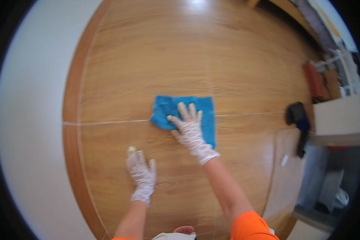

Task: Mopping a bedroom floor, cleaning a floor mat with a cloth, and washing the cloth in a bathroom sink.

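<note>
A blue cloth (208,120) lies spread on the wood-patterned floor (168,60), its left edge bunched and folded. On top of it rests my right hand (190,129), palm down with fingers spread, in a thin whitish glove. The cloth is under the palm and fingers rather than clasped. My left hand (141,174), gloved the same way, is flat at or just above the floor, below and left of the cloth. It holds nothing, and its fingers are apart.
A white wall (33,120) with a brown skirting strip (72,90) runs along the left. To the right are a dark object with a strap-like end (301,126), a small white item (284,160) and a white cabinet (337,117). Wooden furniture (291,12) stands at top right.
</note>
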Action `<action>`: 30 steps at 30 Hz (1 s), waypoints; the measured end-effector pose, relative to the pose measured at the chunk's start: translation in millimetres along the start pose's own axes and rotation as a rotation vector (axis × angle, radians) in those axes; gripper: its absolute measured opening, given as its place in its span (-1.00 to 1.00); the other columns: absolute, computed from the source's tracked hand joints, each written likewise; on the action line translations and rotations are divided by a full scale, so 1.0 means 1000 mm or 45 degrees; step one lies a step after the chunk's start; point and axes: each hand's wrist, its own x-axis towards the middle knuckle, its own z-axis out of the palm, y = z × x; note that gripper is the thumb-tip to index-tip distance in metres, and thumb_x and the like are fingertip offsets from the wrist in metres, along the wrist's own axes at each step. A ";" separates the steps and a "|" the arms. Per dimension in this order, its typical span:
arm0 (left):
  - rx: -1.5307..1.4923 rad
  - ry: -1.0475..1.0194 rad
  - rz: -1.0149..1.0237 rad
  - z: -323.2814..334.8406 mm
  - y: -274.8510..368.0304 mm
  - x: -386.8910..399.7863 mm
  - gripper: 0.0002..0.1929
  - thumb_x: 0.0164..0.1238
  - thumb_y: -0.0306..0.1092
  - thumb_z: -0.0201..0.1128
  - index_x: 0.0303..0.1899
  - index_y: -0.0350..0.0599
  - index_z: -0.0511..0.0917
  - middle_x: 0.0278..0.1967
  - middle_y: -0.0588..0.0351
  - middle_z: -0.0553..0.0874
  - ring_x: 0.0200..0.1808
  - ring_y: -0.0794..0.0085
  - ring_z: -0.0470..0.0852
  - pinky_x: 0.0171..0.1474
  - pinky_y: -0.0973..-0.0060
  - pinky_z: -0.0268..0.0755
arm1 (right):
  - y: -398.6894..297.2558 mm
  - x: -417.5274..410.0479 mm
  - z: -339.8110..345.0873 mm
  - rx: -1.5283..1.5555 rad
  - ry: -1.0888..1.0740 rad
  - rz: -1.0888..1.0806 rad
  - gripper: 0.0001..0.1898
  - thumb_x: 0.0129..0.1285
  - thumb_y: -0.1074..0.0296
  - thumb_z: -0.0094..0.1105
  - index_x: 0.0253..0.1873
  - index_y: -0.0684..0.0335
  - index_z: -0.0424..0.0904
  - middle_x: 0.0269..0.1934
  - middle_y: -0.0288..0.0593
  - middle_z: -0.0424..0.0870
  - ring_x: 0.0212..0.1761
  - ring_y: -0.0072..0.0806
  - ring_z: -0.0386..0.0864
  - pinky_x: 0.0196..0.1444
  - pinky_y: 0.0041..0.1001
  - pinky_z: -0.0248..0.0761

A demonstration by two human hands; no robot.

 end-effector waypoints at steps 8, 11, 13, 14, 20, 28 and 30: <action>0.092 0.250 0.297 0.007 -0.005 0.014 -0.37 0.28 -0.39 0.14 0.36 -0.21 0.11 0.41 -0.06 0.11 0.43 0.11 0.07 0.43 0.29 -0.07 | 0.058 -0.151 -0.057 -0.014 -0.105 0.107 -0.69 0.06 0.42 0.18 -0.08 -0.11 0.60 0.02 -0.12 0.55 -0.09 -0.14 0.50 0.00 -0.26 0.41; 0.096 0.288 0.302 0.001 -0.004 0.016 -0.38 0.30 -0.39 0.15 0.36 -0.17 0.12 0.41 -0.03 0.12 0.42 0.12 0.11 0.42 0.29 -0.04 | 0.070 -0.204 -0.111 0.047 -0.092 0.229 -0.64 -0.06 0.58 0.15 -0.14 0.00 0.62 -0.10 -0.07 0.60 -0.11 -0.12 0.53 -0.04 -0.27 0.44; 0.124 0.289 0.278 0.000 -0.005 0.018 -0.38 0.30 -0.36 0.15 0.36 -0.15 0.12 0.41 -0.02 0.13 0.41 0.12 0.12 0.41 0.26 -0.02 | 0.098 -0.209 -0.153 0.204 0.066 0.438 -0.54 -0.18 0.75 0.06 -0.15 0.08 0.62 -0.16 -0.06 0.64 -0.04 -0.07 0.55 0.02 -0.23 0.42; 0.116 0.310 0.285 0.002 -0.003 0.017 -0.38 0.31 -0.36 0.15 0.36 -0.15 0.12 0.41 -0.01 0.14 0.41 0.13 0.13 0.41 0.28 -0.01 | 0.119 -0.207 -0.171 0.219 0.251 0.558 -0.51 -0.15 0.77 0.02 -0.12 0.09 0.63 -0.18 -0.04 0.65 -0.05 -0.05 0.56 0.02 -0.24 0.42; -0.041 0.335 0.270 0.011 -0.006 0.016 -0.45 0.38 -0.34 0.10 0.34 -0.22 0.17 0.40 0.01 0.16 0.41 0.21 0.14 0.43 0.41 -0.01 | 0.204 -0.174 -0.215 -0.361 0.003 0.657 -0.41 0.09 0.63 -0.02 0.26 0.01 0.40 0.09 0.09 0.48 0.10 -0.03 0.44 0.09 -0.30 0.37; 0.181 0.348 0.327 0.006 -0.007 0.015 -0.49 0.39 -0.32 0.09 0.31 -0.26 0.22 0.37 -0.04 0.21 0.40 0.20 0.16 0.42 0.37 0.00 | 0.142 -0.413 -0.146 -0.479 0.497 1.330 -0.39 0.11 0.66 -0.13 0.29 0.01 0.39 -0.06 0.07 0.55 -0.09 -0.10 0.52 -0.04 -0.31 0.39; 0.221 0.354 0.361 -0.001 -0.010 0.017 -0.47 0.37 -0.34 0.10 0.31 -0.25 0.20 0.38 -0.05 0.18 0.41 0.14 0.14 0.43 0.33 -0.01 | 0.103 -0.401 -0.142 0.484 0.927 2.247 -0.36 0.13 0.59 -0.05 0.38 0.10 0.25 -0.11 -0.08 0.45 -0.22 -0.32 0.48 -0.24 -0.42 0.44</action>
